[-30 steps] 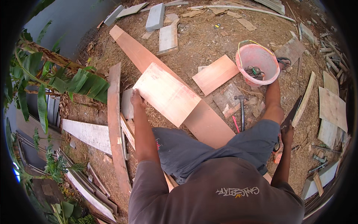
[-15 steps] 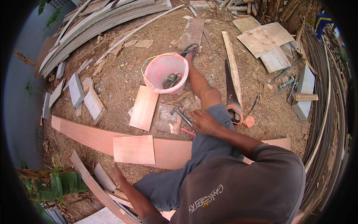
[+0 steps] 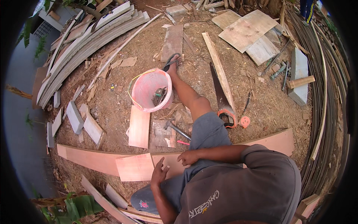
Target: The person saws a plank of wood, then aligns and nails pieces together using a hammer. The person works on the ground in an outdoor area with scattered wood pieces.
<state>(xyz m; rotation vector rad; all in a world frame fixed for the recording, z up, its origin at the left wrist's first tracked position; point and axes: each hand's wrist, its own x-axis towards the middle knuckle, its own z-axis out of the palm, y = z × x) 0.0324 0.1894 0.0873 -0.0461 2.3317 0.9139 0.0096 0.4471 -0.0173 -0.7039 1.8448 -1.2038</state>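
My left hand (image 3: 159, 173) is open and empty, fingers spread, beside the right edge of a short pale board (image 3: 134, 167). That board lies across a long reddish plank (image 3: 93, 156). Over the same plank, close to my left hand, my right hand (image 3: 189, 157) has its index finger stretched out and the others partly bent, with nothing seen in it. A claw hammer (image 3: 178, 129) lies ahead of my hands, its head on a small worn board (image 3: 161, 131). A pink stick-like piece (image 3: 183, 142) is by its handle. My bent leg is beside the hammer.
A pink bucket (image 3: 146, 89) with metal bits inside stands ahead, next to another short board (image 3: 139, 128). Right of my leg are a handsaw (image 3: 223, 97), an orange round object (image 3: 244, 121) and a wood strip (image 3: 216, 63). Stacked planks (image 3: 93, 41) lie far left; a person's leg (image 3: 308, 11) shows far right.
My right hand has moved from beside the hammer handle down to the long plank. My left hand has come up and right, near it. The short board now sits slightly tilted; the view has shifted.
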